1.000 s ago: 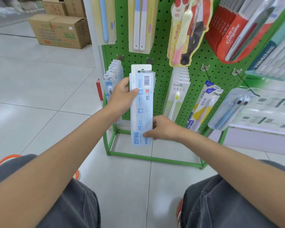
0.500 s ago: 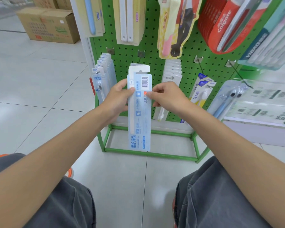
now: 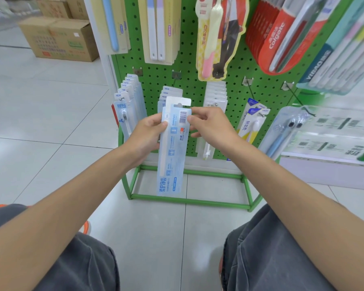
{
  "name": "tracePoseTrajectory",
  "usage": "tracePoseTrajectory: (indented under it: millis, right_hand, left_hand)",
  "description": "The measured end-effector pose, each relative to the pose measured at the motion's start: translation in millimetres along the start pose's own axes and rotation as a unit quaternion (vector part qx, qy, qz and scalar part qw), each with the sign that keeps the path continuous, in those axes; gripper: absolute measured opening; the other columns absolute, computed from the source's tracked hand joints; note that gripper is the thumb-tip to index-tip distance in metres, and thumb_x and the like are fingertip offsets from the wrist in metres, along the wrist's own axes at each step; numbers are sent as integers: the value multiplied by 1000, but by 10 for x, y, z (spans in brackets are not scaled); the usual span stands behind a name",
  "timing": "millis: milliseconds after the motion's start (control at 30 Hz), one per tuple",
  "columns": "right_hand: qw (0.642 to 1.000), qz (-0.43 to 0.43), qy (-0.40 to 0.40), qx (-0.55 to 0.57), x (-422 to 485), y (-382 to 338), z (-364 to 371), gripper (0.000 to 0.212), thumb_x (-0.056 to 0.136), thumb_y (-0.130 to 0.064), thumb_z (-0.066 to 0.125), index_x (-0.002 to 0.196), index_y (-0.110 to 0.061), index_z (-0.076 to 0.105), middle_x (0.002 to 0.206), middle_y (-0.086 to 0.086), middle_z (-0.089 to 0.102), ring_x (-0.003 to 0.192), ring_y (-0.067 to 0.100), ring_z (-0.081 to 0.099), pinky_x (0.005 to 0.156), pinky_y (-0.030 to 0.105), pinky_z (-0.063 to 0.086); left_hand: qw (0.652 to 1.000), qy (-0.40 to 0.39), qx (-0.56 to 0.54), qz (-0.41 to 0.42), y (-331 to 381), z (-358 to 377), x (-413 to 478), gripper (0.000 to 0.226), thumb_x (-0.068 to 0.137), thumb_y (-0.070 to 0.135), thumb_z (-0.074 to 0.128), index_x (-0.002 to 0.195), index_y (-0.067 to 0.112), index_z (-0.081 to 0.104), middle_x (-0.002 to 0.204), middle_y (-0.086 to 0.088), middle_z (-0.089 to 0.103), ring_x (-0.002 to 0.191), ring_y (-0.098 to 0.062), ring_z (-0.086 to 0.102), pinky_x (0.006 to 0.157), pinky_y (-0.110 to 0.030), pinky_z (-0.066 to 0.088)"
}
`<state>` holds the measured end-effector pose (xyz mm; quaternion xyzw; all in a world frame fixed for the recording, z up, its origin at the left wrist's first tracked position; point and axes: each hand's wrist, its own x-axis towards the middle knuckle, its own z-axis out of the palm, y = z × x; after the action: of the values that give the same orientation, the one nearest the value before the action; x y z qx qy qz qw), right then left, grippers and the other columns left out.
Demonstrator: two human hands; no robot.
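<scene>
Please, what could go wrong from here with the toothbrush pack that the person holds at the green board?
1. The left hand and the right hand both hold the toothbrush pack near its top only. Its long lower end hangs free, so it might twist or slip.
2. The hanging packs behind it sit close together on their hook, so the small top hole may miss the hook.

"Colgate" in white runs up the red packs (image 3: 276, 35), top right. On the teal pack (image 3: 315, 68) further right is "YIBAO", first letter unsure. "NEW" marks the tabs of the left row of packs (image 3: 118, 95) and the middle row of packs (image 3: 166, 88). The held pack (image 3: 172, 148) has a barcode with digits too small to read, and "柔护净齿" near its bottom. The yellow pack (image 3: 247, 124) on the right reads "柔丝净".
</scene>
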<state>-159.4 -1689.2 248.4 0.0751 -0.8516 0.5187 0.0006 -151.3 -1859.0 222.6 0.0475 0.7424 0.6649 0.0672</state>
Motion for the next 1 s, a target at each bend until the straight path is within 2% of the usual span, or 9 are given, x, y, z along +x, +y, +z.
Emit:
tracePoseTrajectory:
  millis: [100,200,367,467,567,633,733,867,1000]
  right_hand:
    - [999,15,-31,30,-17,-6,3,23,96,-32,59,111,-18,69,103,-1,73,97,14,69,89,39,57]
    - [998,25,-23,47,-48,-14,17,35,91,-42,65,97,-7,69,74,-10,60,81,10,64,85,39,59]
    - [998,17,-31,46,-102,-73,56,25,97,-23,52,77,-10,60,78,18,49,71,15,57,79,46,60]
    - [999,22,-22,15,-96,-78,88,29,95,-16,43,66,-15,41,63,2,36,62,18,44,80,60,55]
    - [1000,10,-20,3,-94,-56,101,27,93,-8,43,66,-10,42,62,3,37,60,19,44,77,55,58]
    - [999,-23,2,-43,-96,-51,81,16,89,-6,48,76,-1,55,65,11,51,62,28,57,71,52,58]
    - [990,-72,35,-117,-104,-54,48,13,87,-10,53,82,-5,63,75,14,65,72,33,65,69,46,56]
    - [979,-121,63,-152,-104,-52,40,25,94,-21,54,73,-8,57,67,12,62,62,26,56,63,36,48]
    - [973,-132,96,-165,-52,-26,12,14,95,-19,55,102,-16,68,66,-5,59,61,10,52,62,27,43]
  left_hand:
    - [999,-35,25,19,27,26,-32,32,105,14,40,125,28,63,119,4,70,106,-12,68,94,-40,54]
    - [993,-59,82,52,20,73,-59,36,100,16,54,134,26,57,135,4,60,105,-12,69,93,-35,56]
    - [994,-3,90,65,12,113,-67,63,80,22,79,134,30,47,122,1,53,97,-17,68,81,-28,59]
    - [992,1,115,49,-8,92,-37,71,76,28,82,136,32,43,119,5,51,88,-8,61,73,-17,55]
    - [992,7,116,40,-46,73,-14,61,75,27,82,124,31,47,101,3,56,71,-1,54,69,-16,48]
    - [993,24,102,45,-66,81,-5,57,74,24,84,119,30,49,89,7,58,61,3,56,63,-15,48]
    - [989,39,126,62,-83,89,21,54,73,26,85,116,25,53,85,8,61,56,7,56,63,-19,46]
    - [984,64,150,74,-90,95,44,51,71,33,86,109,25,55,86,8,62,55,7,54,61,-18,44]
    - [982,63,160,84,-71,103,68,51,68,36,88,106,27,56,91,5,64,63,-2,56,63,-23,44]
